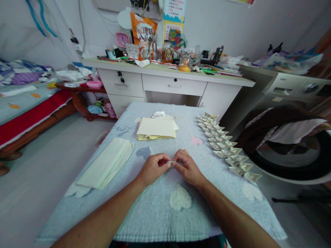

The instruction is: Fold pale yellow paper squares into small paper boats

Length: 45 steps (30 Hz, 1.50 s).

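Over the middle of the cloth-covered table [160, 193], my left hand [154, 168] and my right hand [188, 168] meet at the fingertips. Both pinch one small piece of folded paper [171, 162], mostly hidden by the fingers. Beyond them lies a stack of cream and yellow paper sheets [156, 127], with a crumpled white scrap [158, 114] behind it. To the left is a pile of long pale green paper [106, 163]. Along the right edge run rows of several folded paper boats [222, 144], pale and pointed at the ends.
A white desk [173, 81] crowded with jars, a snack bag [143, 34] and small items stands behind the table. At the right is a washing machine [287, 93], its round door [292, 168] open with dark cloth hanging out. A bed [28, 100] is at the left.
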{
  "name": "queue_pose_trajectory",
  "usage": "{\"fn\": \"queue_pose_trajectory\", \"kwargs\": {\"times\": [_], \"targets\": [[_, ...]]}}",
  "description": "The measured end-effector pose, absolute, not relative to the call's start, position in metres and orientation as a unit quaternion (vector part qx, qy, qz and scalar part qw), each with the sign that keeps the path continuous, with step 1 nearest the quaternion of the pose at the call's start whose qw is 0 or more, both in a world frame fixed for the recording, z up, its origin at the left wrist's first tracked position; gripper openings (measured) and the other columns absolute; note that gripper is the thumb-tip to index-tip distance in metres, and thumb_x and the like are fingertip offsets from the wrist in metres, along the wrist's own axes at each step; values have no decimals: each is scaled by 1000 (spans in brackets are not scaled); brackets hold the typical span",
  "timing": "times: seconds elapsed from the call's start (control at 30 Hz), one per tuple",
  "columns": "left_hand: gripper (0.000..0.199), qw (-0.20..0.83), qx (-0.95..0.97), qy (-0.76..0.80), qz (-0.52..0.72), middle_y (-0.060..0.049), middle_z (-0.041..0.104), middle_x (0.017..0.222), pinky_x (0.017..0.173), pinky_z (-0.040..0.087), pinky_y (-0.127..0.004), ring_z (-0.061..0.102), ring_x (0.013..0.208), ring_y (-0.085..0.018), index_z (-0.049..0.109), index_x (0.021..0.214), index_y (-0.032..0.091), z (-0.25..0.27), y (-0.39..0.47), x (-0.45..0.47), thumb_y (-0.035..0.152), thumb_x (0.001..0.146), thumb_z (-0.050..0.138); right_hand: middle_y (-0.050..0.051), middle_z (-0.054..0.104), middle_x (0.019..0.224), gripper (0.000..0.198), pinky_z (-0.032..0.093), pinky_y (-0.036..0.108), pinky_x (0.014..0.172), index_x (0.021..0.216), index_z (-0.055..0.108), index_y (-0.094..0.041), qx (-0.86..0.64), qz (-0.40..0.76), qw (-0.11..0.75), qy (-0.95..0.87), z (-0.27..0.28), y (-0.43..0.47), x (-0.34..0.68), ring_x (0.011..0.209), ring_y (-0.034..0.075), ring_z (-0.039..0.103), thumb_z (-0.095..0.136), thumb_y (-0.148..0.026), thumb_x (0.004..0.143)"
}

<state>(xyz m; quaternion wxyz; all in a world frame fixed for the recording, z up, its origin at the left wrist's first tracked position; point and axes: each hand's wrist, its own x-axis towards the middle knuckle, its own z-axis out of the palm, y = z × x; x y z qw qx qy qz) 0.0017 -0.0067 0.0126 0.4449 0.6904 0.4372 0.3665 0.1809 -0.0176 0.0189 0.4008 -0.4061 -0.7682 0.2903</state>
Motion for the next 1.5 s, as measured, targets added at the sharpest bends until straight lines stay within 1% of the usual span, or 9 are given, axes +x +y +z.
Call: {"fn": "queue_pose_trajectory", "kwargs": {"times": [0.43,0.6,0.77,0.9,1.0,1.13,1.2,1.33,1.5], "targets": [[15,505,654,419,376,3,51,64,57,35,-21,45,60,-9,60,79,13,15,-7,2,28,77,63,1,56,77,26,37,30,75,79,57,-20,-425,307,396,-754,17,-18,180,81,17,49,56,-44,89],[13,521,650,411,370,4,48,62,55,34,-20,44,59,-8,57,76,14,12,-7,3,25,75,64,1,55,76,24,37,30,75,77,56,-20,-413,307,396,-760,18,-18,180,79,16,49,56,-39,90],[20,584,589,372,417,3,52,70,60,38,-20,49,63,-9,52,78,15,9,-6,2,28,74,67,1,54,84,18,39,28,75,87,56,-20,-414,340,416,-735,17,-19,179,82,16,50,62,-37,85],[20,599,569,364,430,3,53,69,60,38,-20,49,63,-9,51,78,15,8,-6,2,27,73,67,-1,52,79,12,40,25,71,85,56,-20,-413,353,421,-727,20,-20,177,76,14,49,60,-31,86],[14,553,609,386,418,3,53,68,60,38,-21,50,63,-9,54,79,15,10,-6,3,24,75,64,-1,52,75,8,40,26,69,81,56,-20,-419,339,424,-727,22,-20,177,73,14,49,58,-27,86],[19,395,696,416,432,-2,60,90,69,43,-23,55,79,-13,60,90,18,14,-9,3,12,72,63,0,53,73,8,38,28,70,75,54,-20,-425,251,428,-757,19,-18,178,74,16,50,57,-17,81],[20,334,730,413,430,-2,61,95,68,42,-23,55,78,-12,61,91,19,16,-10,3,10,73,61,1,53,73,11,37,30,71,75,53,-20,-426,187,409,-785,16,-17,179,76,17,48,56,-10,77],[13,268,781,401,398,-1,60,82,69,43,-24,55,75,-12,60,79,18,16,-10,2,7,79,53,3,55,81,18,34,33,75,81,57,-20,-432,87,333,-834,9,-14,179,83,20,45,55,-4,72],[18,219,805,418,360,-1,59,80,72,43,-26,56,78,-15,58,78,18,11,-8,1,2,74,51,4,56,84,15,32,34,77,85,60,-20,-446,40,263,-855,9,-14,178,87,21,43,56,-7,78]]}}
